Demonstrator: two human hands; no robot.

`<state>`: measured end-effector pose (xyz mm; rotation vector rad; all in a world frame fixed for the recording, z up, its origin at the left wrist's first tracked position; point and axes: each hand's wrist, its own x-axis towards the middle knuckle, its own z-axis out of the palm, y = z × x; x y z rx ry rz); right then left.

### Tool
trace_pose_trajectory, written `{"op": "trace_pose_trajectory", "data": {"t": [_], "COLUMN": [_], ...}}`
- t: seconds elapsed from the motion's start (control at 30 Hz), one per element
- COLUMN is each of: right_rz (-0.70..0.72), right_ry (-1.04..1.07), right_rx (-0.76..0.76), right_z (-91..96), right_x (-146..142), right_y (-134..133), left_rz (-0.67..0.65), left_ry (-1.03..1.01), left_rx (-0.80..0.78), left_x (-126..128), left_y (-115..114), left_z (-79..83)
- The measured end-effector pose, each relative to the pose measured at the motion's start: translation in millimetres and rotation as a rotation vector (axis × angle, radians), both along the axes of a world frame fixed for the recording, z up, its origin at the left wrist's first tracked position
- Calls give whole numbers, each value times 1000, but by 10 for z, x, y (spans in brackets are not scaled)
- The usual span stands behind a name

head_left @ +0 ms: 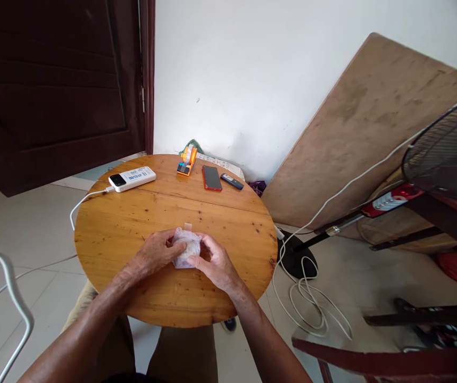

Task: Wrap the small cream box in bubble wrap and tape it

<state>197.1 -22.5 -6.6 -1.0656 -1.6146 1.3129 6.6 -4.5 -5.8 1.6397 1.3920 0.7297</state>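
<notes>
A small whitish, translucent plastic-wrapped packet [187, 249] is held between my two hands over the near middle of the round wooden table [132, 223]. My left hand [160, 248] grips its left side, thumb lying across the top. On the right side, my right hand [214, 260] pinches it with the thumb on the near face and the fingers behind. What the wrapping contains cannot be made out. Just beyond the packet, a short strip of clear tape [188, 226] shows on the wood.
Along the table's far side are a white power bank [132, 178] with a cable, an orange tape dispenser [187, 160], a red-edged phone [212, 178] and a dark remote-like device [232, 181]. A standing fan [447, 149] and loose white cable [312, 298] are on the right; a dark door [60, 96] is left.
</notes>
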Motion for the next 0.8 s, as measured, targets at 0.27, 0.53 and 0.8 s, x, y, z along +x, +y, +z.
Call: {"op": "trace_pose_trajectory", "data": {"t": [0.27,0.53,0.8], "right_rz": [-56,-200,-180], "right_ry": [113,-152,-166], "right_rx": [-109,115,139], "right_z": [-98,-121,-141], "right_x": [-32,-78,-58], "right_y": [104,46,-22], "left_rz": [-88,-151,-112], "left_ry": [-329,-566,-668], "left_rx": [-81,-184,-201], "left_x": [-2,2,19], "left_y": [3,-14,-23], "left_z": [16,-78,-151]}}
